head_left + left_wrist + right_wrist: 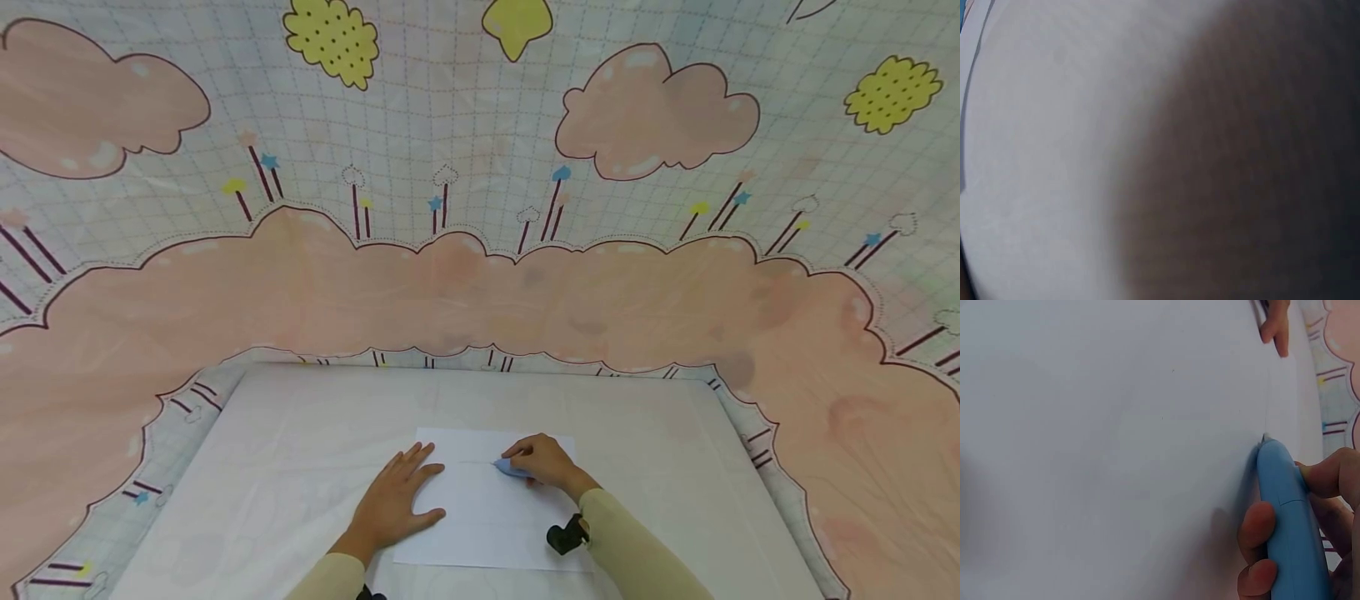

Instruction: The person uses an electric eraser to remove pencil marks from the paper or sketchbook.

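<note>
A sheet of white paper (491, 529) lies on the white-covered table. My left hand (393, 498) rests with spread fingers over the paper's left edge. In my right hand (549, 461) I grip a light blue utility knife (1291, 525), its small grey blade tip touching the paper's upper part. A thumb presses on the knife's side in the right wrist view, with other fingers curled round the body. From the tip a faint thin line runs across the sheet toward the left hand. A dark, blurred shape covers much of the left wrist view.
The table (300, 433) has a smooth white cover. Behind and beside it hangs a patterned cloth (480, 292) with pink clouds and yellow shapes. A black wrist device (567, 535) sits at the right sleeve (637, 542).
</note>
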Tool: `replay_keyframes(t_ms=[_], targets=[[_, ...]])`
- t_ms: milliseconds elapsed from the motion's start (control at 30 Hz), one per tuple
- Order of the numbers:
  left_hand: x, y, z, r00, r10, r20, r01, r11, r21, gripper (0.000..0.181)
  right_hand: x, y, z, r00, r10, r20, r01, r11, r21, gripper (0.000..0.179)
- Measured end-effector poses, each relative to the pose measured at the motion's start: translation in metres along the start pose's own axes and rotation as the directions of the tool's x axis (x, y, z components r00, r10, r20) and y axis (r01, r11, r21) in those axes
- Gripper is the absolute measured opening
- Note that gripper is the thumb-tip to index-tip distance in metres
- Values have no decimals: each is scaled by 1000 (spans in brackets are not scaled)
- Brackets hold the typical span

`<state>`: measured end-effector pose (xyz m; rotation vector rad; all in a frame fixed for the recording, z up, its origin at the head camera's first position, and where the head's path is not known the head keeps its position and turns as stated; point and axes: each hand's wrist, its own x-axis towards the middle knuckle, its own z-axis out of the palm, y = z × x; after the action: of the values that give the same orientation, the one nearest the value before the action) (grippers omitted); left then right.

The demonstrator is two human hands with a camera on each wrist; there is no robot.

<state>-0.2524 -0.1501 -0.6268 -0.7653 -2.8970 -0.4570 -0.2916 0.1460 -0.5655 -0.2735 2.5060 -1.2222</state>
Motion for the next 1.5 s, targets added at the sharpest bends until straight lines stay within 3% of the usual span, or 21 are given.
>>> replay_keyframes(t_ms=[733, 1267, 1500], targets=[[3, -1, -2, 1000, -19, 25, 19, 1000, -4, 69, 5, 3, 0, 1000, 5, -18, -6, 1000, -18, 20], [1, 0, 0, 999, -30, 14, 30, 1000, -9, 69, 6, -1, 7, 1000, 7, -3, -7, 1000, 4, 21], [1, 0, 1, 1000, -8, -14, 8, 1000, -7, 69, 3, 0, 4, 999, 28, -19, -28, 1000, -1, 20]])
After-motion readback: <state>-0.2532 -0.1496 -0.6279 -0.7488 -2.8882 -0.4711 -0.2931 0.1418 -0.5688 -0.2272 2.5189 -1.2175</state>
